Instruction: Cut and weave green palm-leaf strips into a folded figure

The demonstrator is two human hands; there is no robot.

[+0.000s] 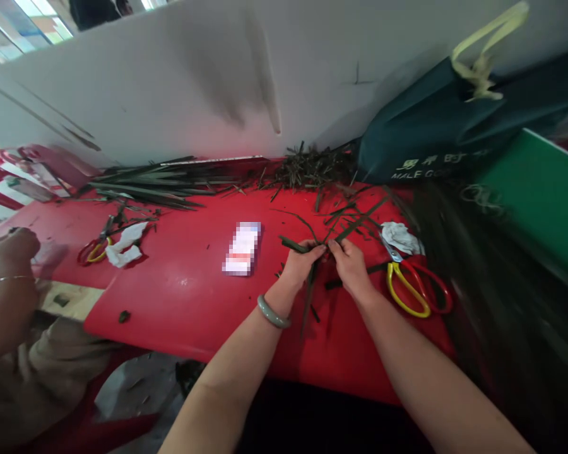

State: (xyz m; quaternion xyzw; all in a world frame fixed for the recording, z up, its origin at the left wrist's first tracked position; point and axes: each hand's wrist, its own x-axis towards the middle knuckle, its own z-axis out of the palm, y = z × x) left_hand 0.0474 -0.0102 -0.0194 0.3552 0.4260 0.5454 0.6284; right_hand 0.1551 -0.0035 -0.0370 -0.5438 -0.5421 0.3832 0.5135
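Dark green leaf strips (pixel 312 280) cross between my two hands above the red table, with ends sticking out in several directions. My left hand (pixel 301 261), with a bangle at its wrist, is closed in a pinch on the strips. Opposite it, my right hand (pixel 349 261) also pinches them, fingertips almost touching the left ones. The small crossing point is partly hidden by my fingers. Right of my right hand lie scissors (pixel 409 284) with one yellow and one red handle, their blades beside a crumpled white tissue (pixel 401 238).
A bundle of long leaf strips (pixel 156 183) and a heap of cuttings (pixel 312 167) lie along the wall. A blurred phone-like rectangle (pixel 242 249) is left of my hands. A dark drawstring bag (pixel 416 132) stands back right. At left, a co-worker's hands (pixel 16 246) are near other scissors (pixel 94 249).
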